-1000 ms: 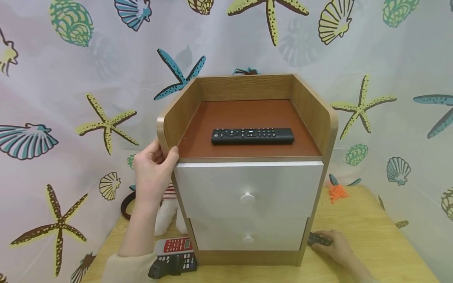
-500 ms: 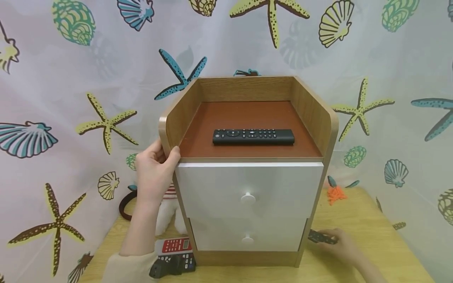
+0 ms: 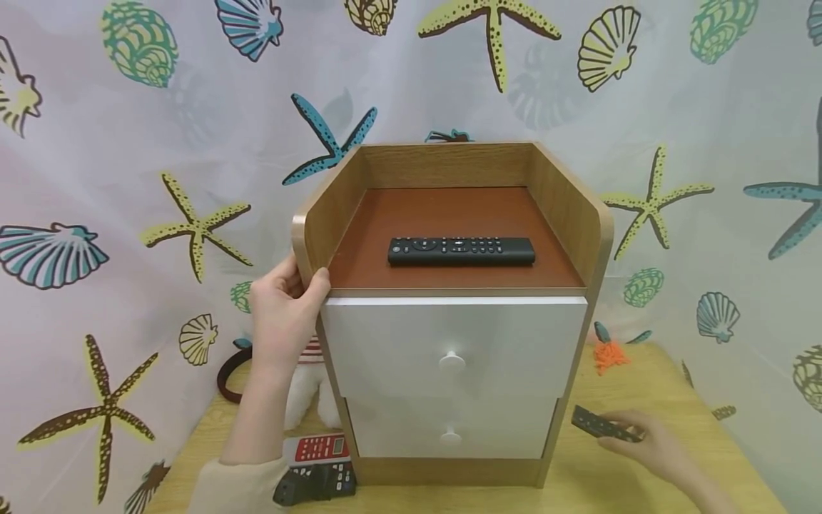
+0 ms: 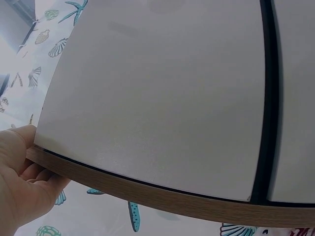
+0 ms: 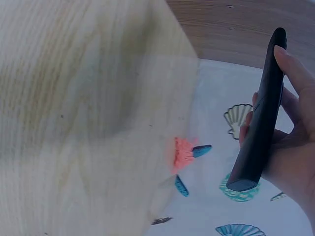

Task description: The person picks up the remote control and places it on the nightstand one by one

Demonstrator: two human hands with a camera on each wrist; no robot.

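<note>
A small cabinet (image 3: 449, 428) with wooden sides and two white drawers stands in the middle of the head view. My left hand (image 3: 282, 314) grips the front edge of its left side panel, thumb on the front corner and fingers behind; the left wrist view shows this hand (image 4: 29, 172) on the wooden edge too. On the brown cabinet top lies a black remote control (image 3: 461, 252). To the right of the cabinet, my right hand (image 3: 651, 444) holds a second dark remote control (image 3: 604, 426), fingers wrapped round it in the right wrist view, where its underside (image 5: 261, 113) shows.
Left of the cabinet are a red calculator (image 3: 321, 447), a dark keypad device (image 3: 321, 482), a white plush toy (image 3: 311, 392) partly hidden, and a dark ring-shaped band (image 3: 230, 375). An orange tasselled thing (image 3: 609, 355) lies on the wooden table (image 3: 681, 400) at the right.
My right hand has moved right, away from the cabinet's side, with the remote control raised off the table. The left hand keeps its grip on the cabinet.
</note>
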